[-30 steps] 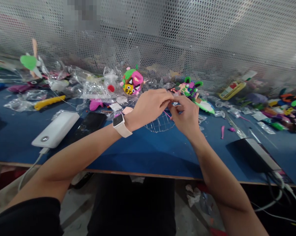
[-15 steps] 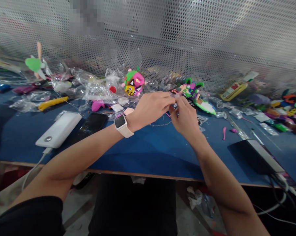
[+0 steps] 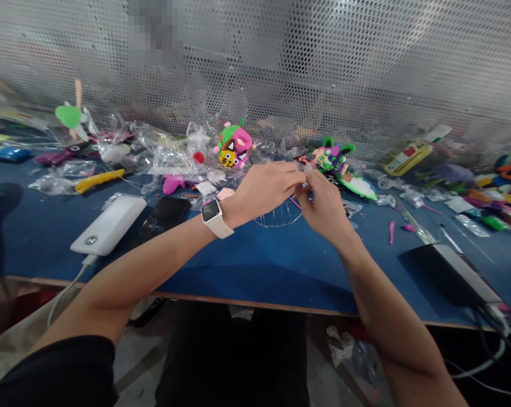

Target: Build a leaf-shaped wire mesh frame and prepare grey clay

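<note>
My left hand (image 3: 270,186), with a white-strapped watch (image 3: 213,213) on its wrist, meets my right hand (image 3: 323,203) above the middle of the blue table. Both hands are closed, fingertips pinched together; what lies between them is too small and hidden to make out. Just below the fingers a thin silvery strand (image 3: 276,224) curves, with fine threads running up from it towards my hands. Whether it hangs or rests on the table is unclear. A pink stick (image 3: 295,202) shows between the hands. Behind them sit a colourful clay mask-like ball (image 3: 234,147) and a green-eared clay figure (image 3: 334,155).
Along the perforated metal panel (image 3: 255,73) lie crumpled clear wrappers (image 3: 166,152). To the left are a yellow cutter (image 3: 99,181), a white power bank (image 3: 110,224) and a black phone (image 3: 170,211). At right are a yellow bottle (image 3: 406,158), another cabled device (image 3: 454,271) and clay pieces (image 3: 501,192).
The whole view has shifted slightly. My hands stay pinched together, and more of the silvery strand with its fine threads shows beneath them. A blurred shape has come in at the left edge.
</note>
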The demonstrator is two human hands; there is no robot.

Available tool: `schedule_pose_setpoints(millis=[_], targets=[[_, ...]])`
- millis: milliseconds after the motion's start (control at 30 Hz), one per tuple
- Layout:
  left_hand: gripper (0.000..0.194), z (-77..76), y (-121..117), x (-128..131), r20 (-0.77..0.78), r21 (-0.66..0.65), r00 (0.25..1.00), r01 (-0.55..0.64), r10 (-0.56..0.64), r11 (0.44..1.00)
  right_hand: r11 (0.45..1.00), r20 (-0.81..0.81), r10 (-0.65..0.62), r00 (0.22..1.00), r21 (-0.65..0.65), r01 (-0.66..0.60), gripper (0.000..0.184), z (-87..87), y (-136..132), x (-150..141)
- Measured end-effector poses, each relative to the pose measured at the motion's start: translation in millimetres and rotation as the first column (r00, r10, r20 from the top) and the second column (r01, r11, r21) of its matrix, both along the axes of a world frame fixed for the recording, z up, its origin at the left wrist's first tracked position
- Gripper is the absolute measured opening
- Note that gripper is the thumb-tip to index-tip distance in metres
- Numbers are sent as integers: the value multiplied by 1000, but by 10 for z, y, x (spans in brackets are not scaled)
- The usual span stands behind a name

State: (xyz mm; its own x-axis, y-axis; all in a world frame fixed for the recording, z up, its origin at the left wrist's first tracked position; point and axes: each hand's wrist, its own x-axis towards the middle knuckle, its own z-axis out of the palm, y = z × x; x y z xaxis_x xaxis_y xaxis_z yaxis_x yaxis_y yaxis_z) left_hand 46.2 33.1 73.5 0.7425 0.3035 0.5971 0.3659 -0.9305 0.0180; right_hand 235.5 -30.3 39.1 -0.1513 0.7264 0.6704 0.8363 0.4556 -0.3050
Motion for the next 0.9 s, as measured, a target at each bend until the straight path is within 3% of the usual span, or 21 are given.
schedule_pose_setpoints(millis=[267,367,433,533,633,733,833,900], targets=[[27,33,-9,-22,-97,162,995,45,-30,986,985,-90,164,982,-31,-167,13,-52,64,101],[25,18,-4,-6,-131,225,991,69,-40,972,968,-179,196,964,-121,-219,12,-65,110,152],[24,10,-6,6,-157,249,986,85,-46,965,928,-263,229,937,-233,-292,14,-52,132,179],[25,12,-18,16,-204,267,977,115,-61,957,821,-439,254,862,-373,-432,21,-20,140,197],[25,20,-29,15,-247,263,967,125,-58,957,767,-502,205,840,-451,-456,26,4,126,191],[25,22,-26,12,-244,196,970,57,-8,979,831,-426,167,889,-424,-360,21,17,110,176],[26,16,-4,16,-221,57,974,-39,51,998,939,-294,149,944,-257,-228,13,12,102,156],[26,6,19,23,-203,-35,977,-75,67,997,978,-190,121,974,-147,-150,10,-7,104,143]])
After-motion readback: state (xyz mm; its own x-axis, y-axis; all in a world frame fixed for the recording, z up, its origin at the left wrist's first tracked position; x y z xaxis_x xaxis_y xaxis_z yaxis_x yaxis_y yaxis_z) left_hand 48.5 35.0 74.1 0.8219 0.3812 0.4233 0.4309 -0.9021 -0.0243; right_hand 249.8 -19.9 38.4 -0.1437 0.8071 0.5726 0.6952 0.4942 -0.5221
